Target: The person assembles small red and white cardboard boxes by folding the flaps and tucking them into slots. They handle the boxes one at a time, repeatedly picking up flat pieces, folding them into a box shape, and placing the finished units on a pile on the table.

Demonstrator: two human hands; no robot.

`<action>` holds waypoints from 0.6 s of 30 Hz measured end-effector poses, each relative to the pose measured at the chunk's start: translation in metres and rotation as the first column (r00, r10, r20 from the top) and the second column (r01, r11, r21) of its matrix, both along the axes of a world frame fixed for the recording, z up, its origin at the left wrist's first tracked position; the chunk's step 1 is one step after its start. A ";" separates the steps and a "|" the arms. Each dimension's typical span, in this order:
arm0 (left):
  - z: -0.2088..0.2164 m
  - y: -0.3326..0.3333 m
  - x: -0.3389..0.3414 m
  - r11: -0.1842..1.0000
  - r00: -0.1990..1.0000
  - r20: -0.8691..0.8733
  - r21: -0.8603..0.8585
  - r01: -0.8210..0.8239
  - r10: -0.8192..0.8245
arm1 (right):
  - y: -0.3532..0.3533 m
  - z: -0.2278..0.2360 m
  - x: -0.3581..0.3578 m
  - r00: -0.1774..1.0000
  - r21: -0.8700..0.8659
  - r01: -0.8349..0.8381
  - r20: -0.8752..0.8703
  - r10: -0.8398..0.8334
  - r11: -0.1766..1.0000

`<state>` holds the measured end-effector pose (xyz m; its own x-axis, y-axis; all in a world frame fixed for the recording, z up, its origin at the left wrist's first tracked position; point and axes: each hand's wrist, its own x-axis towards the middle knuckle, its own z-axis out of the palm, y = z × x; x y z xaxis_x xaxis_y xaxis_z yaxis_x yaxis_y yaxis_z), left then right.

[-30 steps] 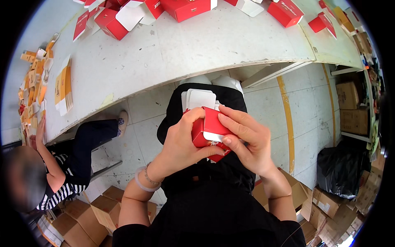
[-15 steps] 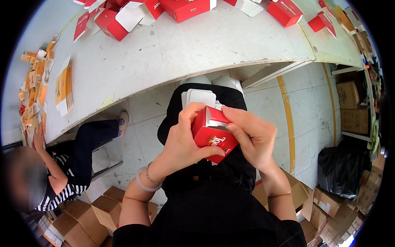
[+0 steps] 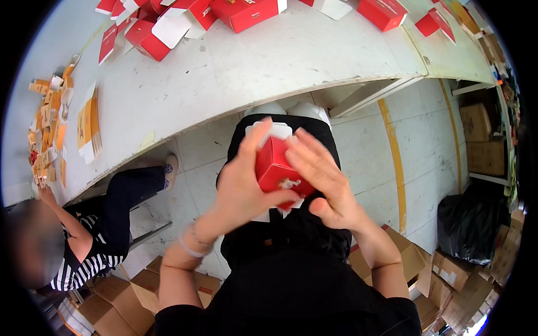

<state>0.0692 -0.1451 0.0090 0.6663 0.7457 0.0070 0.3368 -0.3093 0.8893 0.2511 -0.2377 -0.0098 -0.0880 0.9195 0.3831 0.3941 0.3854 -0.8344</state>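
Above my lap I hold a small red carton [image 3: 274, 154], its upper face now covered by a red panel. My left hand [image 3: 238, 176], slightly blurred, grips the carton from the left with the thumb across its front. My right hand [image 3: 325, 185] has its fingers stretched out flat against the carton's right upper edge, its thumb standing apart. White card flaps [image 3: 273, 130] show just behind the carton. Smaller white card edges stick out below it. Whether those belong to this carton or to others on my lap, I cannot tell.
A pale table [image 3: 224, 73] curves ahead, with red cartons [image 3: 252, 14] along its far side. Yellow flat cartons [image 3: 88, 123] lie stacked at left, near a seated person [image 3: 84, 246]. Brown cardboard boxes [image 3: 112, 302] and a black bag [image 3: 465, 229] stand on the floor.
The carton's upper opening, showing white inside before, is now covered by red card. My right hand's fingers went from pinching the flap to lying extended along the carton.
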 end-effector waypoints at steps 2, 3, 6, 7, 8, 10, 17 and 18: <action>0.050 0.041 0.005 0.700 0.995 -0.040 0.713 -0.035 0.091 | -0.001 -0.002 -0.001 0.944 -0.064 0.177 -0.272 -0.188 0.982; 0.076 0.074 0.009 0.461 0.995 0.018 0.885 -0.062 0.100 | -0.002 -0.004 -0.003 0.837 -0.142 0.285 -0.445 -0.318 0.948; 0.162 0.174 0.018 0.149 0.936 -0.199 0.976 0.162 0.291 | 0.006 -0.037 -0.007 0.937 -0.203 0.343 0.137 -0.320 0.917; 0.176 0.196 0.022 0.198 0.882 -0.325 0.942 0.271 0.341 | 0.009 -0.066 -0.011 0.873 -0.102 0.358 0.389 -0.294 0.928; 0.183 0.206 0.029 0.276 0.839 -0.423 0.899 0.341 0.341 | 0.011 -0.083 -0.013 0.847 -0.146 0.360 0.465 -0.257 0.922; 0.158 0.199 0.044 0.442 0.912 -0.408 0.827 0.347 0.048 | 0.010 -0.096 -0.015 0.764 -0.092 0.411 0.578 -0.287 0.907; 0.018 0.013 -0.009 0.821 0.847 -0.518 0.428 0.378 -0.120 | -0.003 -0.054 -0.025 0.891 -0.353 0.327 0.426 -0.161 0.877; 0.005 -0.011 -0.008 0.818 0.882 -0.467 0.484 0.311 -0.060 | -0.001 -0.040 -0.027 0.918 -0.313 0.350 0.302 -0.257 0.883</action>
